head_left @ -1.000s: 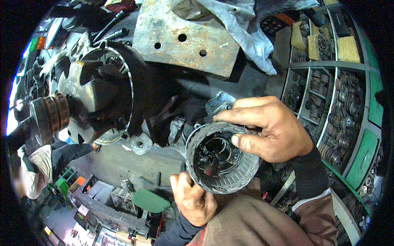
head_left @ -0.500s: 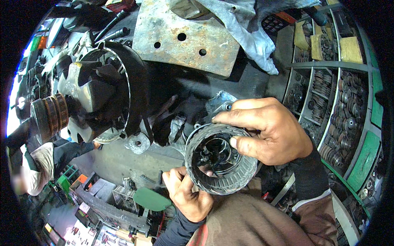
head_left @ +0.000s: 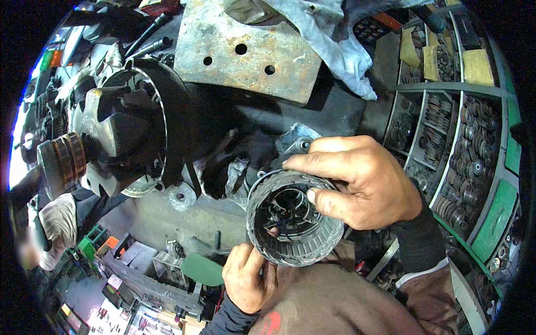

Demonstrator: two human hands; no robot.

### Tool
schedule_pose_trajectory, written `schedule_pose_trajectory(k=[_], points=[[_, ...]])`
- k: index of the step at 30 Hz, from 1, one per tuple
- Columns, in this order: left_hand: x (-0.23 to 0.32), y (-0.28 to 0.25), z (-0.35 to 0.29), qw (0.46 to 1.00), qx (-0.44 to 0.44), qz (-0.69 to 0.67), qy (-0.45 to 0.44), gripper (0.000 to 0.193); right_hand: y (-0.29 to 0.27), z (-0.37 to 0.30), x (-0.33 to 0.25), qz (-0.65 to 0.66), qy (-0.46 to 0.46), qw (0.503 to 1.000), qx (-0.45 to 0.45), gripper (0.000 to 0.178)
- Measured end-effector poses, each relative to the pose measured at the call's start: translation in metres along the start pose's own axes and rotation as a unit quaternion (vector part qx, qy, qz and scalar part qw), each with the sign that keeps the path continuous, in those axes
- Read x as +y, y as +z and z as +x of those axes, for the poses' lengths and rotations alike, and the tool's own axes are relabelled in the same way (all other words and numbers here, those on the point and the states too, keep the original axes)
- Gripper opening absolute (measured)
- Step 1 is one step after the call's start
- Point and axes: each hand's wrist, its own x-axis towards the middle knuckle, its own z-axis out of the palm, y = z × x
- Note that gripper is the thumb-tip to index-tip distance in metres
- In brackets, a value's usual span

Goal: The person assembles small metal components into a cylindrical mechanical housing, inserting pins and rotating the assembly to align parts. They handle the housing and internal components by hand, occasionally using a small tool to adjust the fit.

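A ribbed, dark metal drum (head_left: 307,250) is held up in front of me, its open end tilted toward me. Rings and small parts show in its shadowed inside. My right hand (head_left: 357,181) grips the drum's far right rim, the thumb inside the edge and the index finger stretched along the top. At the lower left my left hand (head_left: 248,279) has its fingers curled under the drum. Part of that hand is hidden behind the drum, and a fingertip shows through its inside.
Beyond stands a large metal housing (head_left: 117,123) with a shaft. A rusty plate (head_left: 223,33) with holes and a pale cloth (head_left: 349,67) lie on the bench. At right are shelves (head_left: 430,90) of stacked rings. Far left, a person (head_left: 58,223) is in view.
The drum has shifted slightly left, along with the whole view. My left hand has moved a little lower and its fingers look more curled. The right hand keeps its hold.
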Motion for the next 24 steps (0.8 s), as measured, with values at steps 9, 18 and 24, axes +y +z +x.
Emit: schedule_pose_trajectory(k=[9,18,24], points=[[0.014,0.01,0.009,0.989,-0.138,-0.016,-0.056,0.075,0.0,0.001,-0.001,-0.002,-0.008,1.0,-0.003,0.044],[0.018,0.014,0.034,0.944,-0.179,-0.276,-0.028,0.053,0.001,-0.001,-0.003,-0.019,0.01,1.0,-0.005,0.043],[0.011,0.016,0.033,0.977,-0.158,-0.145,0.006,0.048,0.004,0.002,-0.002,-0.032,0.0,0.999,-0.002,0.042]])
